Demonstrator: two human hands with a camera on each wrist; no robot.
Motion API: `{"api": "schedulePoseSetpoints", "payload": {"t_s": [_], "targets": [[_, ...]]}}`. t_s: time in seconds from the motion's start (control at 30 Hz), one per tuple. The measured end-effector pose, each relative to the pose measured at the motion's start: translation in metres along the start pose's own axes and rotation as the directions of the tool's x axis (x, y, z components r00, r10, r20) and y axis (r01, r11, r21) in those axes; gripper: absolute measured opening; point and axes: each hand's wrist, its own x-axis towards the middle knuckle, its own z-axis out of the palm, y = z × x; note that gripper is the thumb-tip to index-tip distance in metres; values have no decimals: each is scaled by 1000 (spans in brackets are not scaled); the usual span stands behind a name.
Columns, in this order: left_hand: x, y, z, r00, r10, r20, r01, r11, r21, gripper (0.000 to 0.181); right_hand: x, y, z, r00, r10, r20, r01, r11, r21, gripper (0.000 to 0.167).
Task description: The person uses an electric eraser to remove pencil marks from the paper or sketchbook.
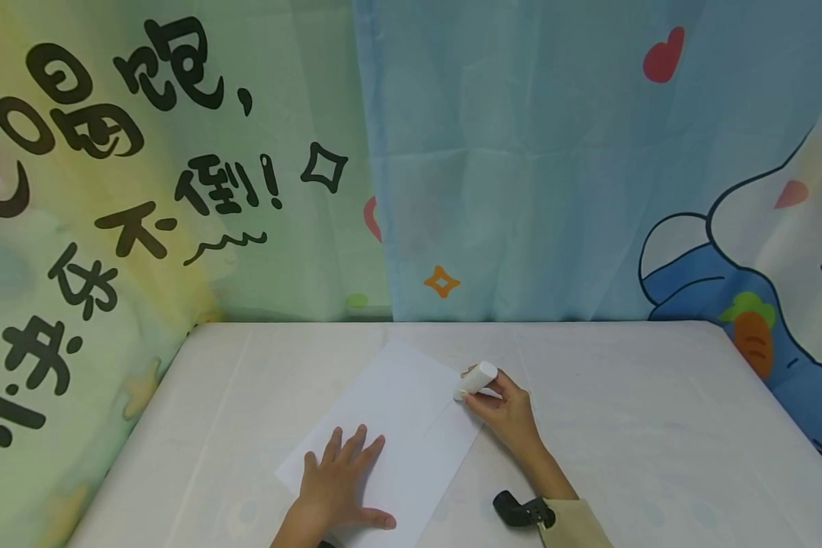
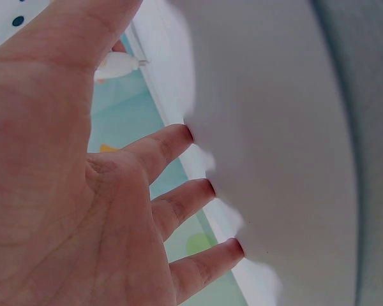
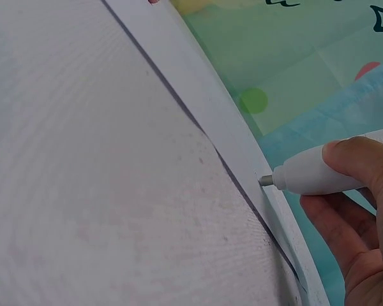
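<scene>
My right hand point(image 1: 510, 415) pinches a stubby white correction pen point(image 1: 476, 380) between thumb and fingers, over the right corner of a sheet of white paper point(image 1: 404, 403). In the right wrist view, the thin metal tip of the correction pen point(image 3: 319, 171) points at the paper's edge strip; whether it touches cannot be told. My left hand point(image 1: 342, 483) lies on the paper's lower left part, fingers spread and thumb stretched to the right. In the left wrist view, the fingertips point(image 2: 207, 188) of that hand rest on the paper point(image 2: 274, 146).
The paper lies at a slant on a white-covered table point(image 1: 623, 411). A black wrist strap and camera point(image 1: 520, 510) sit at the right sleeve point(image 1: 575, 524). Behind and to the left hangs a printed curtain point(image 1: 520, 152) with lettering and a cartoon animal.
</scene>
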Motion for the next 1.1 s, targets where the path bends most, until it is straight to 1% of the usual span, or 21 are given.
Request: {"api": "schedulePoseSetpoints", "payload": {"t_s": [0.37, 0.57, 0.8, 1.1], "targets": [[0, 0, 0, 1000, -6, 4, 6, 1000, -11, 104, 0, 1, 0, 1000, -18, -23, 18, 1000, -25, 38], [0, 0, 0, 1000, 0, -1, 0, 1000, -9, 104, 1, 0, 0, 999, -7, -43, 5, 999, -49, 38], [0, -1, 0, 1000, 1, 0, -1, 1000, -4, 105, 1, 0, 0, 998, 12, -54, -14, 999, -43, 37], [1, -1, 1, 1000, -3, 3, 3, 1000, 4, 105, 0, 0, 0, 999, 4, -48, -6, 999, -43, 37]]}}
